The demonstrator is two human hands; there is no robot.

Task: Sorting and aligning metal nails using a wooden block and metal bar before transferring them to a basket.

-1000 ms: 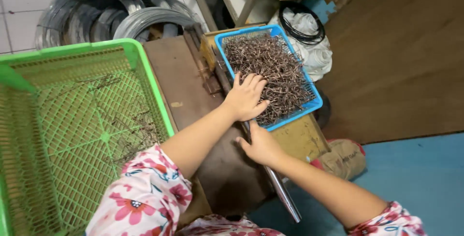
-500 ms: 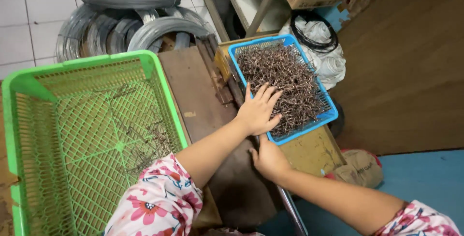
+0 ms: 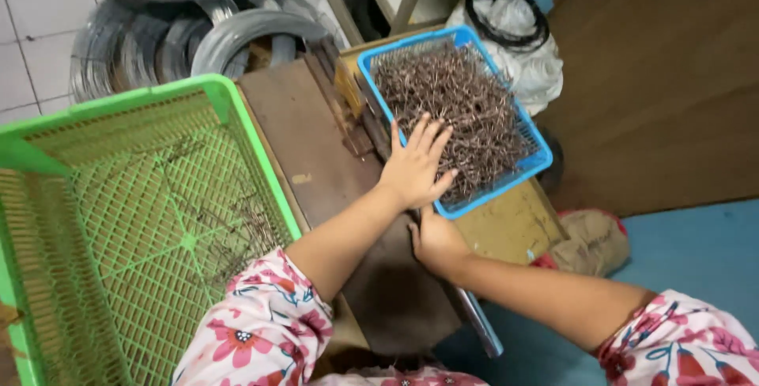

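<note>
A blue plastic basket (image 3: 528, 139) full of short bent brown wire pieces (image 3: 458, 101) sits on a worn yellowish board. My left hand (image 3: 415, 168) lies flat on the near corner of the wire pile, fingers spread. Just below it, at the basket's near edge, my right hand (image 3: 435, 240) is curled around the top end of a grey metal bar (image 3: 482, 329) that runs down toward me. Both arms wear floral sleeves.
A large green plastic crate (image 3: 118, 220) holding a few thin wire pieces stands at the left. A dark wooden bench top (image 3: 316, 149) lies between crate and basket. Coils of grey wire (image 3: 182, 30) are stacked behind, and a white bag (image 3: 530, 54) at the back right.
My left hand has stayed on the wire pile, its fingers now spread wider. My right hand keeps its place on the bar. The view has shifted slightly.
</note>
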